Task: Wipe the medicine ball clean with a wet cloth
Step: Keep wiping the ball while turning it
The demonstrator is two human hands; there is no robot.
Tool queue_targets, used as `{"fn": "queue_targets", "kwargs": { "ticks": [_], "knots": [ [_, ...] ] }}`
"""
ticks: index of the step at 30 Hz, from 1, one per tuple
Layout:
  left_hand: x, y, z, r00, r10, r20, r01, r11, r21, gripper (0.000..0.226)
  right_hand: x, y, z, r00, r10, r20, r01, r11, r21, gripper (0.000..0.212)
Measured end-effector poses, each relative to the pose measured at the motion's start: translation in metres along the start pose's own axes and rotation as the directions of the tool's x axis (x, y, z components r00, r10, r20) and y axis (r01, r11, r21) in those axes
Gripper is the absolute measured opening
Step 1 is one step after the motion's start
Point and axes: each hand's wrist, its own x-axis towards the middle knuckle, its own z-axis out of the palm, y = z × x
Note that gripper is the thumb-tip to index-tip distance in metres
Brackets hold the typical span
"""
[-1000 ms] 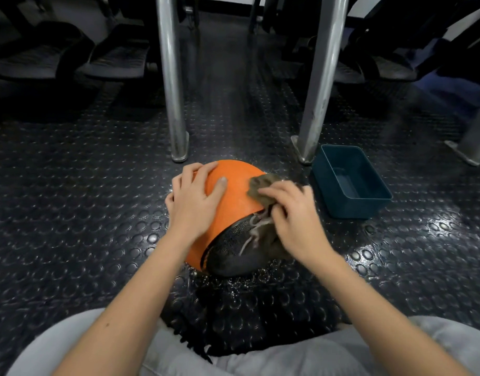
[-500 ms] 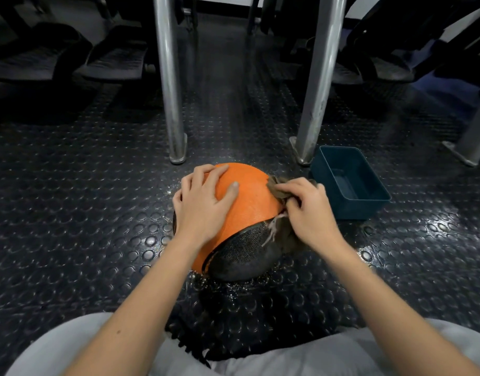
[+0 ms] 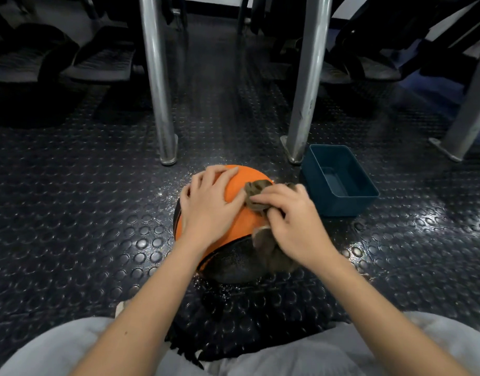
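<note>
The medicine ball point(image 3: 247, 175), orange on top and black lower down, sits on the bumpy black floor point(image 3: 98, 240), right in front of the person's knees. The left hand point(image 3: 209, 204) lies flat on its left side with the fingers spread apart, pressing down to hold it. The right hand point(image 3: 290, 221) has its fingers curled round a bunched-up brown cloth point(image 3: 256, 194) and pushes it on the top right of the ball. The floor round the ball shines and looks wet. That is the big worry. A round ball on a wet floor can roll or slide away if the cloth hand pushes harder than the flat hand holds. If it rolls to the right, it could bump the blue tub point(image 3: 342, 208) that stands just beside it and slop out any water inside. I cannot tell how much water the tub has. The cloth is scrunched up small, so only a bit of it touches the ball. Dirty spots could get missed, most of all the underside that rests on the floor.
</note>
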Motion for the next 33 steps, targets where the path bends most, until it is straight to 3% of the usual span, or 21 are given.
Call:
{"fn": "queue_targets", "kwargs": {
  "ticks": [2,7,10,13,15,17,18,19,20,22,23,25,26,28,29,31,33],
  "knots": [
    [0.001,-0.003,-0.001,1.000,-0.004,0.005,0.004,1.000,-0.027,0.058,0.005,0.005,-0.002,1.000,-0.012,0.023,0.012,1.000,0.010,0.040],
    [0.000,-0.009,-0.003,1.000,-0.009,0.003,0.009,0.998,-0.066,0.058,0.028,0.055,-0.003,0.968,0.244,0.061,-0.238,0.968,-0.085,0.045],
    [0.002,-0.010,-0.003,1.000,-0.008,0.005,0.009,0.998,-0.069,0.059,0.032,0.027,-0.016,0.984,0.086,-0.154,-0.093,0.995,-0.042,0.043],
    [0.004,-0.010,-0.003,1.000,-0.003,0.017,0.004,0.997,-0.078,0.059,0.029,0.004,-0.033,0.884,-0.132,-0.448,0.126,0.991,-0.042,0.038],
    [0.005,-0.011,-0.003,1.000,-0.001,0.017,0.003,0.996,-0.088,0.063,0.018,0.017,-0.021,0.921,-0.212,-0.326,0.194,0.977,-0.088,0.037],
    [0.007,-0.013,-0.004,1.000,-0.002,0.026,0.005,0.995,-0.098,0.064,0.011,0.040,-0.007,0.996,-0.090,-0.023,0.087,0.992,-0.088,0.041],
    [0.007,-0.013,-0.004,0.999,-0.006,0.035,0.010,0.995,-0.101,0.062,0.012,0.050,-0.008,0.999,0.011,0.044,-0.006,0.994,-0.107,0.044],
    [0.006,-0.013,-0.004,0.999,-0.012,0.035,0.016,0.995,-0.103,0.060,0.017,0.056,-0.014,0.997,0.083,-0.005,-0.083,0.990,-0.117,0.047],
    [0.005,-0.013,-0.005,0.999,-0.012,0.033,0.015,0.995,-0.102,0.058,0.023,0.055,-0.023,0.984,0.103,-0.143,-0.118,0.988,-0.098,0.047],
    [0.003,-0.014,-0.006,1.000,-0.010,0.021,0.013,0.995,-0.102,0.058,0.028,0.041,-0.037,0.909,-0.015,-0.416,-0.024,0.996,-0.088,0.045],
    [0.004,-0.014,-0.006,1.000,-0.013,0.021,0.015,0.994,-0.105,0.058,0.026,0.033,-0.034,0.885,-0.113,-0.452,0.079,0.993,-0.092,0.045],
    [0.005,-0.014,-0.007,0.999,-0.016,0.031,0.019,0.995,-0.102,0.059,0.019,0.027,-0.012,0.909,-0.250,-0.333,0.221,0.967,-0.124,0.043],
    [0.005,-0.013,-0.006,0.999,-0.016,0.034,0.019,0.995,-0.099,0.059,0.015,0.032,0.001,0.952,-0.221,-0.214,0.196,0.972,-0.131,0.042],
    [0.003,-0.011,-0.005,0.999,-0.005,0.039,0.008,0.995,-0.095,0.059,0.017,0.055,0.007,0.999,-0.009,-0.036,0.004,0.989,-0.149,0.045],
    [0.002,-0.010,-0.005,0.999,0.001,0.033,0.002,0.996,-0.089,0.058,0.021,0.065,0.002,0.996,0.073,-0.047,-0.080,0.979,-0.187,0.048],
    [0.000,-0.009,-0.004,0.999,0.017,0.029,-0.015,0.997,-0.071,0.058,0.024,0.065,-0.013,0.972,0.094,-0.215,-0.131,0.978,-0.163,0.047],
    [0.003,-0.008,-0.003,0.999,0.026,0.024,-0.024,0.997,-0.075,0.059,0.025,0.045,-0.020,0.936,-0.051,-0.347,0.016,0.995,-0.103,0.043]
  ]
}}
